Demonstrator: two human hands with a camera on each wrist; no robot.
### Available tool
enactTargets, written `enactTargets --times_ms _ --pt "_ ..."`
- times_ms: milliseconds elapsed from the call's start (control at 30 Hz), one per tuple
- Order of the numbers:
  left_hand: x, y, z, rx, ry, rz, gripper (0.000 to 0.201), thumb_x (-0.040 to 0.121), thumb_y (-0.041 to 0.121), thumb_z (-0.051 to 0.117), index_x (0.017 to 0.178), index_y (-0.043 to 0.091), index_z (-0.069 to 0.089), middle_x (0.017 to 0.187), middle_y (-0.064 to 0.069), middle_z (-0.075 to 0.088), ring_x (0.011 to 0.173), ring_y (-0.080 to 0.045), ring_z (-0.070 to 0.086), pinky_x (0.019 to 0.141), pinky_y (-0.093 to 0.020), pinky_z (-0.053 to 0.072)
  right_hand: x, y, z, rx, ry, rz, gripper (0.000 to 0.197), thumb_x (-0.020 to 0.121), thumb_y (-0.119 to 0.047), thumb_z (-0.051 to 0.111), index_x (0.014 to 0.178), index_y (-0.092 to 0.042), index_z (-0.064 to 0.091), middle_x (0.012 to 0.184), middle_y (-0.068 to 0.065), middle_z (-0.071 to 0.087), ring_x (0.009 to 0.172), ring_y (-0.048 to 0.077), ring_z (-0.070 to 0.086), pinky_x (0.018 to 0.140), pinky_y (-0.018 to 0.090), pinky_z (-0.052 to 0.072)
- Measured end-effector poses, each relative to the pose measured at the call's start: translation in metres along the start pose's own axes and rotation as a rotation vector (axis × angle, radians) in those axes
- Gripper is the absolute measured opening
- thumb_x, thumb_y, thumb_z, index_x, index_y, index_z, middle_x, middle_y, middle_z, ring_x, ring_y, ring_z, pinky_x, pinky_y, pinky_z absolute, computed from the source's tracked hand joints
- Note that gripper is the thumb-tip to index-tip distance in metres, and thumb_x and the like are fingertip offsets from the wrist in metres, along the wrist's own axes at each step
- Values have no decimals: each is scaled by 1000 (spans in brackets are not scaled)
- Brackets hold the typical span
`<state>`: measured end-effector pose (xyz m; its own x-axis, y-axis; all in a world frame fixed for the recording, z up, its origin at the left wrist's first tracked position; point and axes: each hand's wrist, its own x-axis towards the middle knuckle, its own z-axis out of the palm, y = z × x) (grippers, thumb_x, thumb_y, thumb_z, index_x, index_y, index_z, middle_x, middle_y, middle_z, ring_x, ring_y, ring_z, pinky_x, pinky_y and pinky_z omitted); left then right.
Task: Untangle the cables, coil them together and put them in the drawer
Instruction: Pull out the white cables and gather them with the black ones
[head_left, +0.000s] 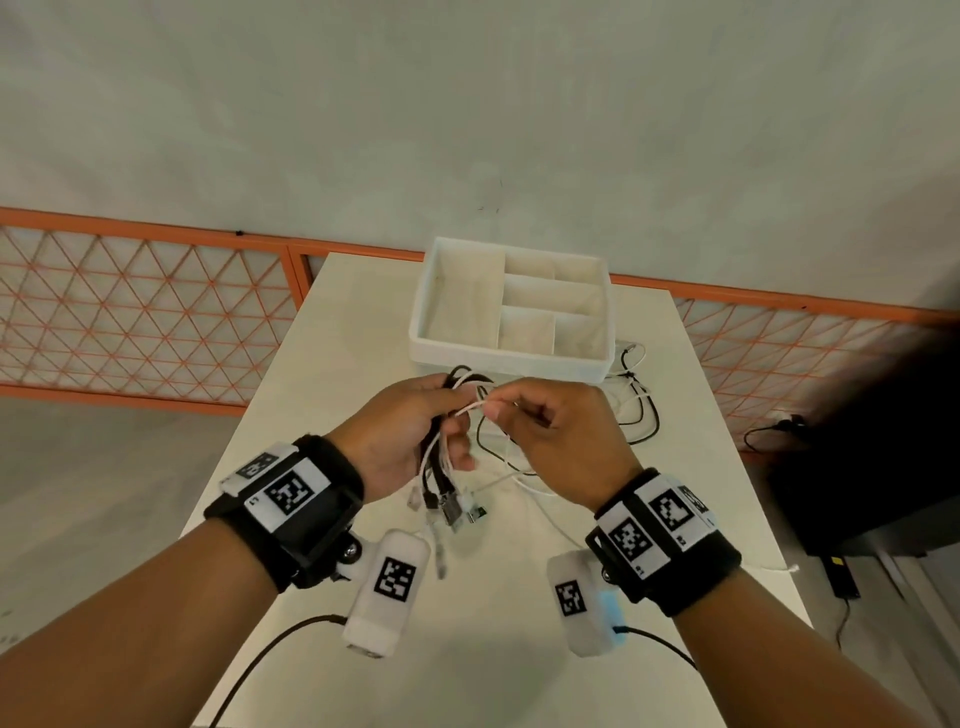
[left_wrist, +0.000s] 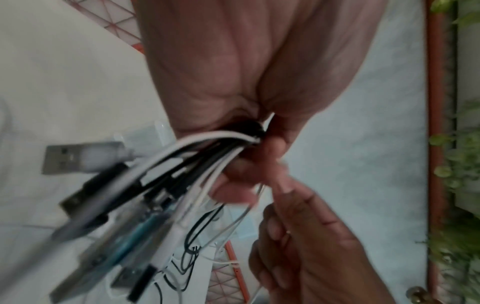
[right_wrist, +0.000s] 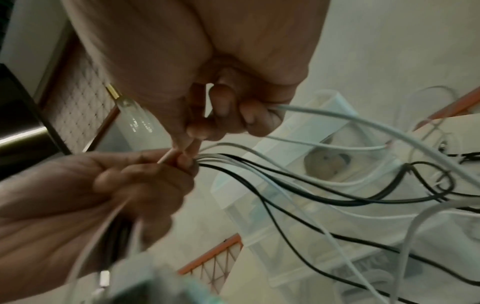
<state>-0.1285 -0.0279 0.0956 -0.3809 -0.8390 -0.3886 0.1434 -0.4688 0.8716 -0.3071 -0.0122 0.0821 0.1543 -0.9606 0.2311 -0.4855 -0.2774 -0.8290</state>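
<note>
Above the near middle of the white table (head_left: 363, 322), the left hand (head_left: 400, 431) grips a bundle of black and white cables (head_left: 441, 467) — plugs dangling. The right hand (head_left: 561, 431) pinches one white cable (head_left: 475, 408) just beside it. The divided drawer tray (head_left: 506, 358) sits farther back — loose cable loops trail on the table near its right corner.

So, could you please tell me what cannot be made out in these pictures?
- Head view: how many cables the left hand holds; its fingers cover them.
- Left wrist view: the plugs are blurred, types unclear.
- Head view: where the loose loops end; the drawer and right hand hide them.
</note>
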Motion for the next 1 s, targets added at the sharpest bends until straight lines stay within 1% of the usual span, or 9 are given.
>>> enactTargets --times_ms 100,233,367,533,633,767,833,900,1000 --pt "-4 8 -4 234 16 17 18 97 23 60 94 5 60 57 5 28 47 -11 21 42 -22 22 -1 20 -15 -98 44 107 9 86 -27 77 79 -23 75 47 -10 47 46 6 39 50 16 36" --pt "-15 19 -26 350 59 88 31 90 27 68 101 -1 64 57 5 26 48 -12 20 41 -21 21 -11 73 -52 -324 127 385 11 88 -31 75 80 -25 72 57 -14 55 61 7 53 65 23 40" --pt "-24 20 -53 533 104 72 28 91 34 65 85 8 60 55 2 34 45 -12 26 43 -24 22 -23 111 -77 -508 17 713 37 94 -43 63 81 -10 73 84 9 72 91 30 65 71 28 41" --pt "-10 -10 -76 707 380 -11 39 90 40 68 73 11 49 58 -2 32 46 -14 22 42 -23 20 7 68 -112 -451 193 526 45 90 -62 57 72 -22 67 61 -10 54 64 13 53 60 25 36" --pt "-4 -25 -80 693 530 -3 43 92 40 65 69 10 44 56 -3 34 45 -18 26 45 -24 24 27 38 -127 -334 370 375 48 88 -62 62 74 -17 72 50 -10 54 49 2 47 54 23 31" --pt "-1 -29 -81 517 573 -1 44 91 36 67 66 10 43 58 -3 29 47 -18 20 38 -20 20 31 29 -133 -177 369 489 61 85 -69 60 74 -10 73 47 -6 59 48 18 49 54 25 39" --pt "-1 -29 -80 450 561 -14 40 91 34 68 67 8 50 59 -3 29 49 -18 18 36 -19 18 30 22 -129 -68 288 486 65 87 -70 55 77 -9 74 60 9 68 44 21 49 48 26 42" --pt "0 -30 -79 408 529 -26 37 90 34 69 71 8 52 59 -3 28 50 -17 17 37 -19 17 32 5 -125 43 226 414 64 91 -68 51 81 -10 74 73 15 73 44 23 53 47 28 46" --pt "2 -30 -74 357 523 -23 35 91 34 69 73 9 52 55 0 29 47 -16 17 38 -19 17 41 -17 -129 159 323 267 57 93 -58 57 83 -4 73 69 8 67 43 23 55 45 27 48"
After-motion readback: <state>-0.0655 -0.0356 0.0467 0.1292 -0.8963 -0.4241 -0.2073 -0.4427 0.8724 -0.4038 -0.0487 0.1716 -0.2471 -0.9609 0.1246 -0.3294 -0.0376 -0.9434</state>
